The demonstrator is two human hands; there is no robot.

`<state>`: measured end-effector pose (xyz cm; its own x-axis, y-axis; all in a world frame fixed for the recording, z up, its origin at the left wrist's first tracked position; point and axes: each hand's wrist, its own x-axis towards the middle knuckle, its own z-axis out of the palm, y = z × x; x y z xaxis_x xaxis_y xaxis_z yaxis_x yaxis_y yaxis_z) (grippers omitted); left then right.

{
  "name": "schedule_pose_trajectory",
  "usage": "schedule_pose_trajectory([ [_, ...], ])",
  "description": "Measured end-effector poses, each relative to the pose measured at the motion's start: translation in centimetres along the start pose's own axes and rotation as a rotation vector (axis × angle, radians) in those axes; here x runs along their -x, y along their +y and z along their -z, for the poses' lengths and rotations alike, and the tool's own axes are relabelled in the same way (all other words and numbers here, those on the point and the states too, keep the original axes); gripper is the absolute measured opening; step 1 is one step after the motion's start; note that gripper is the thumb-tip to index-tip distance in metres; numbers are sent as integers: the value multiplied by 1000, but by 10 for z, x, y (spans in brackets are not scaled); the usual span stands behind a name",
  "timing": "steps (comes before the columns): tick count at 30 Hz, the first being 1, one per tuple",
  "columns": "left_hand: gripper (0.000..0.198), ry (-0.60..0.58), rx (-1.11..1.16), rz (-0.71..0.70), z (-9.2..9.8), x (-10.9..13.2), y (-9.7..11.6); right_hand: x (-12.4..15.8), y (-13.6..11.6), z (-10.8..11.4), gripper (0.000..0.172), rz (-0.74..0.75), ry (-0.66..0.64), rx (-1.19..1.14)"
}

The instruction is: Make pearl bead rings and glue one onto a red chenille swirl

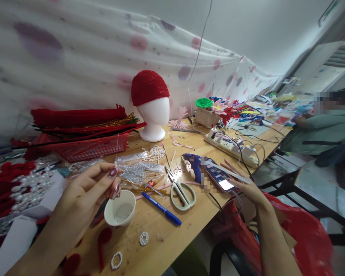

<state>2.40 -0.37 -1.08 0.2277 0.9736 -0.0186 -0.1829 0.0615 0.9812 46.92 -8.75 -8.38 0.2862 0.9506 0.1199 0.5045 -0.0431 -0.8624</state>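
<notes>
My left hand (94,188) is closed in a pinch above a white cup (109,212) that holds small pearl beads (124,212). A thin, wire-like strand and a small pale bead show at its fingertips, though they are hard to make out. On the right, my right hand (243,186) has its fingers stretched out over the edge of a smartphone (221,178) with a lit screen. A narrow white strip (232,171) crosses the phone and those fingers. Two pearl rings (144,238) lie near the front edge of the table.
Pale-handled scissors (181,196), a blue marker (162,209) and a blue glue gun (194,165) lie mid-table. Behind stand a foam head (153,117) in a red cap and a red basket (94,147). A power strip (230,145) sits right; a person (324,122) is beyond.
</notes>
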Motion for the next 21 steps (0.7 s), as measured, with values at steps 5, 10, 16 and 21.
schedule_pose_trajectory([
  [5, 38, 70, -3, 10, -3, -1, 1, 1, 2, 0, 76, -24, 30, -40],
  [10, 33, 20, 0, -14, -3, -1, 1, -4, 15, 7, 70, -68, 139, -183],
  [16, 33, 1, -23, -10, -2, 0, -3, -14, 23, 3, 51, -36, 342, -321],
  [21, 33, -23, -30, 1, -2, 0, -4, -13, 34, -6, 51, -31, 510, -458],
])
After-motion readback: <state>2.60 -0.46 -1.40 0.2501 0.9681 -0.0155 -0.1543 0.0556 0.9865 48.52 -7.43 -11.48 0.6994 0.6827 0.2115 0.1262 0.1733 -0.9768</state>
